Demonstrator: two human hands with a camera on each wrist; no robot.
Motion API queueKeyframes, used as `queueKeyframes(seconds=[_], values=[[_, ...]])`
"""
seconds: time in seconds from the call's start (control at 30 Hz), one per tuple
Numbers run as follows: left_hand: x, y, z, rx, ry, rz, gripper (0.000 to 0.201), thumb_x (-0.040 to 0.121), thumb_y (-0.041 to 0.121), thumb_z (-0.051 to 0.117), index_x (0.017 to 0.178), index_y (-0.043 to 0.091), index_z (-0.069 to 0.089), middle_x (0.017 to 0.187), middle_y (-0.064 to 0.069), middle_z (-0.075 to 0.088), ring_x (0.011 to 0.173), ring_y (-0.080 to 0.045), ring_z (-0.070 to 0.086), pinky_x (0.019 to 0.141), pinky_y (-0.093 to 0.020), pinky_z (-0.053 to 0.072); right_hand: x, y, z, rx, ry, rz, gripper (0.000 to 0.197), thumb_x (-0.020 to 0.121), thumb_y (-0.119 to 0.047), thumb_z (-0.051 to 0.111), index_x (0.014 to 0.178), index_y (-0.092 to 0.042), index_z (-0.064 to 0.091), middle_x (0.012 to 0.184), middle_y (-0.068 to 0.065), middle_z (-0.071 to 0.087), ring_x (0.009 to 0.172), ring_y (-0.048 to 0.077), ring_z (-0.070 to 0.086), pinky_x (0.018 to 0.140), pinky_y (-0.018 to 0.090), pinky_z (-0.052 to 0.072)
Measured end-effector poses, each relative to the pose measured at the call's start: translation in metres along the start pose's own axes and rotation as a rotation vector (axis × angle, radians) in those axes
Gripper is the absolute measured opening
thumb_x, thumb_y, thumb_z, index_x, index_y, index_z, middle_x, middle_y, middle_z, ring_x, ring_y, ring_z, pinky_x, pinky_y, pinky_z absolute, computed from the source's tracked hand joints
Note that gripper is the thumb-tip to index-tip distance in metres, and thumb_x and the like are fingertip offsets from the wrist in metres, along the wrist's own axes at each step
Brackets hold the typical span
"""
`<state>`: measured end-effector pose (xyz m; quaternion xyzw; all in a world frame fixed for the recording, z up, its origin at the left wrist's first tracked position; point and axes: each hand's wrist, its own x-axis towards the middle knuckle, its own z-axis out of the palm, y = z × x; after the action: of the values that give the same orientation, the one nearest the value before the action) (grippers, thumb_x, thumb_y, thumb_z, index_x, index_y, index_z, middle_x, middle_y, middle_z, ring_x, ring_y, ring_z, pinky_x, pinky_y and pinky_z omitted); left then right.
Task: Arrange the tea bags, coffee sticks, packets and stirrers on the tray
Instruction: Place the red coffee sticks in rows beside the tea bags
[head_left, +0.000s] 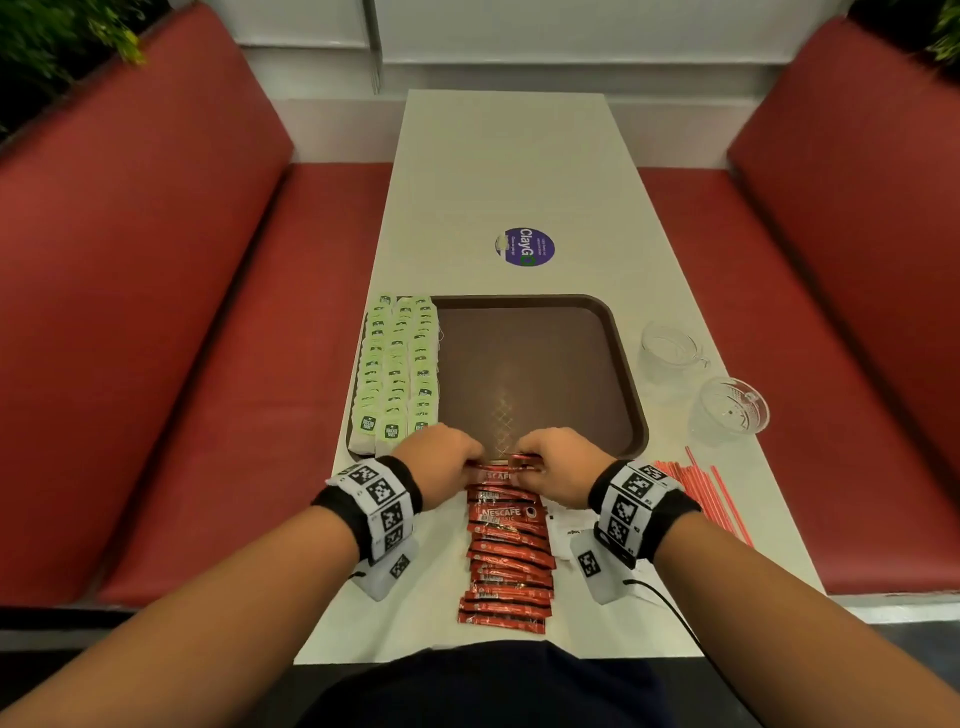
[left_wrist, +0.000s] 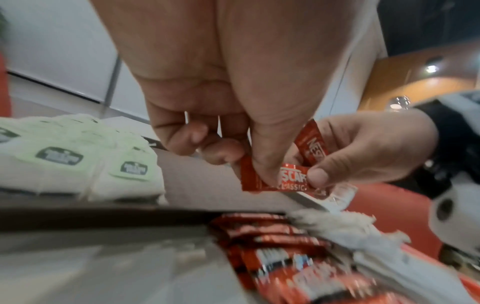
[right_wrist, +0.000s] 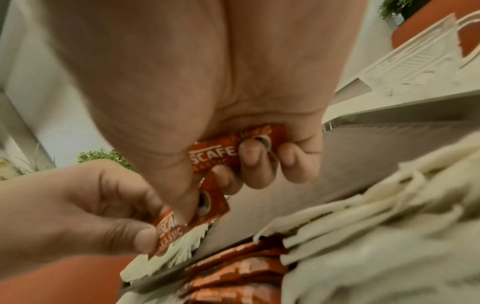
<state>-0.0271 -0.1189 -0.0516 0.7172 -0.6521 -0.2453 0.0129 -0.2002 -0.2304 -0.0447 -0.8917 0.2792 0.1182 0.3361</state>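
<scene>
The brown tray (head_left: 540, 358) lies mid-table, with green-tagged tea bags (head_left: 397, 369) in three rows along its left side. Both hands meet at the tray's near rim. My left hand (head_left: 470, 460) pinches one end of a red coffee stick (left_wrist: 272, 179), and my right thumb presses its other end. My right hand (head_left: 527, 460) also curls its fingers round a second coffee stick (right_wrist: 233, 148). More coffee sticks (head_left: 506, 561) lie in an overlapping row on the table between my forearms. White packets (head_left: 563, 530) sit partly under my right wrist. Red stirrers (head_left: 701, 493) lie to the right.
Two clear glass cups (head_left: 670, 353) (head_left: 732, 410) stand right of the tray, near the table's right edge. A round purple sticker (head_left: 524, 247) marks the table beyond the tray. Red benches (head_left: 208, 364) flank the table on both sides.
</scene>
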Motion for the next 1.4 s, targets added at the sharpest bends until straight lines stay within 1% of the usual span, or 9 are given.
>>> queueKeyframes(seconds=[0.23, 0.3, 0.47, 0.57, 0.63, 0.7, 0.87, 1.03, 1.4], values=[[-0.002, -0.025, -0.023, -0.246, 0.076, -0.062, 0.014, 0.091, 0.031, 0.068, 0.104, 0.028, 0.074, 0.088, 0.014, 0.069, 0.075, 0.002, 0.057, 0.073, -0.023, 0.046, 0.020, -0.001, -0.015, 0.111, 0.074, -0.009, 0.013, 0.099, -0.027, 0.058, 0.087, -0.032, 0.058, 0.093, -0.011, 0.060, 0.088, 0.007, 0.058, 0.078, 0.026, 0.047], [0.003, -0.028, -0.027, -0.223, 0.091, -0.052, 0.018, 0.091, 0.035, 0.068, 0.107, 0.030, 0.073, 0.094, 0.015, 0.070, 0.074, 0.002, 0.055, 0.076, -0.025, 0.047, 0.025, -0.001, -0.017, 0.136, 0.073, 0.002, 0.007, 0.101, -0.027, 0.056, 0.098, -0.028, 0.061, 0.097, -0.007, 0.064, 0.090, 0.010, 0.061, 0.077, 0.027, 0.050], [0.023, -0.027, -0.043, -0.171, 0.137, -0.004, 0.018, 0.092, 0.034, 0.067, 0.109, 0.030, 0.073, 0.094, 0.013, 0.068, 0.083, -0.005, 0.056, 0.076, -0.025, 0.045, 0.037, -0.002, -0.030, 0.112, 0.147, -0.029, 0.025, 0.100, -0.024, 0.056, 0.079, -0.036, 0.050, 0.080, -0.011, 0.058, 0.073, 0.004, 0.055, 0.066, 0.023, 0.040], [0.049, -0.038, -0.059, -0.211, 0.186, -0.091, 0.010, 0.090, 0.030, 0.070, 0.100, 0.032, 0.073, 0.089, 0.014, 0.068, 0.075, 0.001, 0.055, 0.066, -0.017, 0.037, 0.048, 0.003, -0.042, 0.196, 0.227, 0.015, 0.005, 0.099, -0.028, 0.057, 0.103, -0.030, 0.054, 0.090, -0.009, 0.062, 0.080, 0.007, 0.060, 0.071, 0.027, 0.047], [0.074, -0.054, -0.072, -0.249, 0.255, -0.203, 0.008, 0.086, 0.027, 0.074, 0.092, 0.031, 0.070, 0.085, 0.012, 0.068, 0.076, -0.004, 0.059, 0.066, -0.019, 0.042, 0.056, 0.007, -0.051, 0.268, 0.270, 0.059, 0.025, 0.099, -0.029, 0.057, 0.121, -0.023, 0.045, 0.096, -0.005, 0.061, 0.081, 0.009, 0.061, 0.072, 0.028, 0.048], [0.100, -0.070, -0.084, -0.236, 0.278, -0.282, 0.010, 0.084, 0.025, 0.077, 0.088, 0.029, 0.069, 0.084, 0.011, 0.067, 0.082, -0.011, 0.064, 0.074, -0.027, 0.050, 0.063, 0.009, -0.062, 0.308, 0.305, 0.072, 0.023, 0.099, -0.024, 0.055, 0.116, -0.017, 0.040, 0.089, -0.002, 0.057, 0.072, 0.010, 0.056, 0.064, 0.027, 0.040], [0.162, -0.090, -0.098, -0.091, 0.184, -0.335, 0.008, 0.084, 0.026, 0.077, 0.092, 0.025, 0.074, 0.096, 0.006, 0.070, 0.095, -0.015, 0.064, 0.091, -0.033, 0.053, 0.078, 0.017, -0.076, 0.332, 0.307, 0.092, 0.012, 0.098, -0.013, 0.048, 0.100, -0.015, 0.036, 0.078, 0.001, 0.051, 0.062, 0.015, 0.048, 0.056, 0.028, 0.035], [0.193, -0.095, -0.089, 0.008, 0.046, -0.374, 0.005, 0.084, 0.027, 0.076, 0.089, 0.026, 0.076, 0.096, 0.007, 0.073, 0.090, -0.015, 0.067, 0.078, -0.029, 0.052, 0.087, 0.022, -0.079, 0.338, 0.258, 0.087, 0.015, 0.097, -0.012, 0.042, 0.088, -0.020, 0.033, 0.076, 0.000, 0.044, 0.063, 0.015, 0.040, 0.058, 0.030, 0.033], [0.227, -0.094, -0.088, 0.101, -0.036, -0.369, 0.016, 0.079, 0.028, 0.082, 0.094, 0.024, 0.076, 0.099, 0.003, 0.071, 0.093, -0.021, 0.065, 0.079, -0.030, 0.050, 0.095, 0.031, -0.081, 0.304, 0.248, 0.107, 0.017, 0.095, -0.014, 0.048, 0.082, -0.020, 0.040, 0.075, -0.002, 0.049, 0.064, 0.014, 0.044, 0.059, 0.029, 0.035]])
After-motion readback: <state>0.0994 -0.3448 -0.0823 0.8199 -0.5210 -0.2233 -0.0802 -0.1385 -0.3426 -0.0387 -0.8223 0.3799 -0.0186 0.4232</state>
